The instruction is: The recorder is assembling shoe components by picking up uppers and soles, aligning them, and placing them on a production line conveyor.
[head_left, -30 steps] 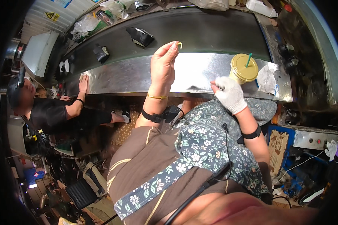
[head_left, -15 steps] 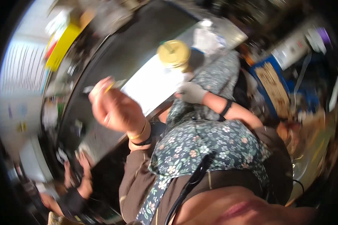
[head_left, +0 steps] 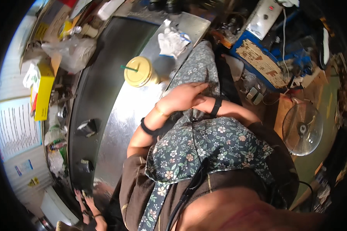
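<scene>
Bright glare lit the metal table (head_left: 117, 111), where the cup (head_left: 138, 72), topped by a round pale-yellow lid and green straw, stood near your edge; crumpled white cloth (head_left: 173, 41) lay toward the right-hand end. Your bare left hand (head_left: 181, 96) hid your right hand, and neither's grip could be told.
</scene>
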Tool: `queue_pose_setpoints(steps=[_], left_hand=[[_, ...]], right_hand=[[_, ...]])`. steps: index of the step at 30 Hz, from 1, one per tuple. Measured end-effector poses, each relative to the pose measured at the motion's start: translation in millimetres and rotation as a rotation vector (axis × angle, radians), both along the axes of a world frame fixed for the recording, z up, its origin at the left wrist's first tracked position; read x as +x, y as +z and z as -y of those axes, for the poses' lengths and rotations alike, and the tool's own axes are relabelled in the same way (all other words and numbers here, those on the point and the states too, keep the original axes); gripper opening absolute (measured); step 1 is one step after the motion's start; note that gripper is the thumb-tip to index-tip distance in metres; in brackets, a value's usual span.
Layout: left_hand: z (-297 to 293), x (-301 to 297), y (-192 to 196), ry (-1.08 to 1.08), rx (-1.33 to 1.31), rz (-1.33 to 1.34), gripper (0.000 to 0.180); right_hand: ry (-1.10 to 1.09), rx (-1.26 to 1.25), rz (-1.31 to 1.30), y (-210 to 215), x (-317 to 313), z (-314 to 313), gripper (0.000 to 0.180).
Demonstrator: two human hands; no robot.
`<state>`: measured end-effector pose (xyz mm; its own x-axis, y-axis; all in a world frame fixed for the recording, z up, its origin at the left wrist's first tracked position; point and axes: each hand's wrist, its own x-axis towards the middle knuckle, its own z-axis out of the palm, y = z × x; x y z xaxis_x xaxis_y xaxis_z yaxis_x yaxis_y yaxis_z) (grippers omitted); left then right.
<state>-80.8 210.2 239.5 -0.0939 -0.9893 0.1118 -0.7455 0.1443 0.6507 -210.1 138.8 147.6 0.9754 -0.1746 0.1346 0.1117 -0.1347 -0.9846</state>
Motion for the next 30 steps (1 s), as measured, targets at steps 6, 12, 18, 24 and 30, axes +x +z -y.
queue_pose_setpoints(steps=[6,12,18,24,30], left_hand=[[-103.0,18.1,11.4,0.729,0.256,-0.286,0.053],[-116.1,43.9,-29.7,1.198,-0.191,-0.354,0.105],[-78.1,59.1,-66.2,1.04,-0.543,-0.678,0.142],[-76.0,69.5,-89.9,1.084,-0.388,-0.6,0.116],[-81.5,47.0,-48.7,1.136,-0.401,-0.5,0.106]], right_hand=[[0.404,-0.446,-0.071,-9.9,71.5,-20.9,0.023],[0.413,-0.533,-0.076,14.5,70.5,-28.2,0.023],[0.101,-0.422,-0.057,21.2,67.9,-16.3,0.015],[-0.17,-0.485,-0.032,34.5,98.7,19.1,0.079],[-0.002,-0.396,-0.053,61.8,118.7,9.3,0.087]])
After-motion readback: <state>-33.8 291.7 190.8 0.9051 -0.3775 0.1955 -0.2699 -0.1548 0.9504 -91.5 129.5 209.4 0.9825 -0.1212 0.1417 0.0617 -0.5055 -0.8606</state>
